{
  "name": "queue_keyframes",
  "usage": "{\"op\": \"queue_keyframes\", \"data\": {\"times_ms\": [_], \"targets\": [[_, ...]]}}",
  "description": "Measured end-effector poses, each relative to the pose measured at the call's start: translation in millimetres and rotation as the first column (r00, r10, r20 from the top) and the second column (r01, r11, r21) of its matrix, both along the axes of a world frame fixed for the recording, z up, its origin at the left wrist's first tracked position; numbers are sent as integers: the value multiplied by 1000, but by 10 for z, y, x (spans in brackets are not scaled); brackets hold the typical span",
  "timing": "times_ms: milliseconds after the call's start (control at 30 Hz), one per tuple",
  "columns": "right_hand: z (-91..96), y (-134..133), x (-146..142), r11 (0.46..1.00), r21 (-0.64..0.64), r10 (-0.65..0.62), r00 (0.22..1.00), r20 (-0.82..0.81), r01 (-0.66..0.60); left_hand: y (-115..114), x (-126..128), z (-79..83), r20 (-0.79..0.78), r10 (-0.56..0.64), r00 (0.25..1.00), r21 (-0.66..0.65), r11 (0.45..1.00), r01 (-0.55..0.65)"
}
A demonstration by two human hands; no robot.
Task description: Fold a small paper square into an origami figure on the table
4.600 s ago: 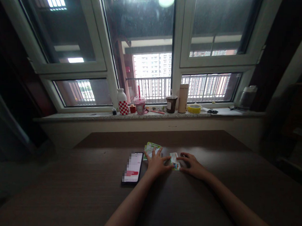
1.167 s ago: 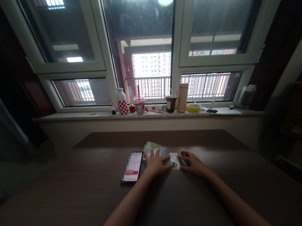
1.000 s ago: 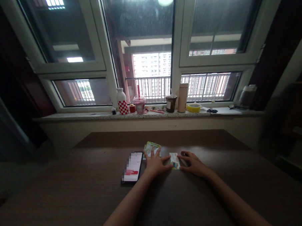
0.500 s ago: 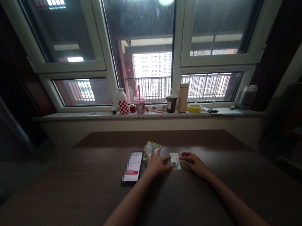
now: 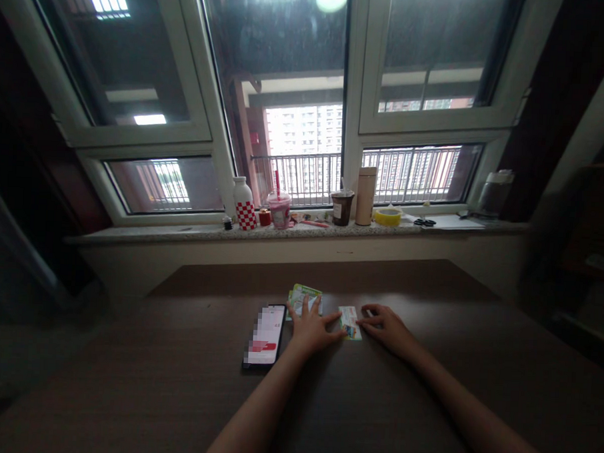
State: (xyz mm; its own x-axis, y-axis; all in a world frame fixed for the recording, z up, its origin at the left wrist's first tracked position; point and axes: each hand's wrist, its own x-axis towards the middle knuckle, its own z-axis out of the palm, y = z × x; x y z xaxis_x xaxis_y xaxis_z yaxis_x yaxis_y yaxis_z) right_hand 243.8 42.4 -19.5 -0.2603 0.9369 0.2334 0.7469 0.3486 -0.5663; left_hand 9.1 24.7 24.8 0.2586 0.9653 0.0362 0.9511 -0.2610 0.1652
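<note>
My left hand (image 5: 308, 327) is spread flat over several green-edged cards (image 5: 306, 297), partly hiding them, and its thumb reaches to the left edge of a single printed card (image 5: 350, 321). That card lies flat on the dark brown table (image 5: 374, 403), white with green and a small coloured picture at its lower end. At its right edge rests my right hand (image 5: 385, 327), with fingers loosely bent and apart; the fingertips touch or nearly touch the card. Just left of my left hand lies a phone (image 5: 266, 337), screen lit, with a red button showing.
On the stone windowsill (image 5: 196, 232) stand a red-checked bottle (image 5: 245, 207), a pink drink cup (image 5: 280, 211), a dark cup (image 5: 341, 208), a tan flask (image 5: 366, 196), a yellow tape roll (image 5: 388, 217) and scissors (image 5: 425, 222).
My right hand's fingers have shifted very slightly at the card's right edge. My left hand, the cards and the phone stay in place.
</note>
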Motion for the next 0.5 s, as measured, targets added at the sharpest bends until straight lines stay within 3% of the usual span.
{"op": "queue_keyframes", "data": {"times_ms": [500], "targets": [[86,6,-213,982,98,-183,956,231,164,35,-14,-46,-5,-12,1000,6,1000,12]]}}
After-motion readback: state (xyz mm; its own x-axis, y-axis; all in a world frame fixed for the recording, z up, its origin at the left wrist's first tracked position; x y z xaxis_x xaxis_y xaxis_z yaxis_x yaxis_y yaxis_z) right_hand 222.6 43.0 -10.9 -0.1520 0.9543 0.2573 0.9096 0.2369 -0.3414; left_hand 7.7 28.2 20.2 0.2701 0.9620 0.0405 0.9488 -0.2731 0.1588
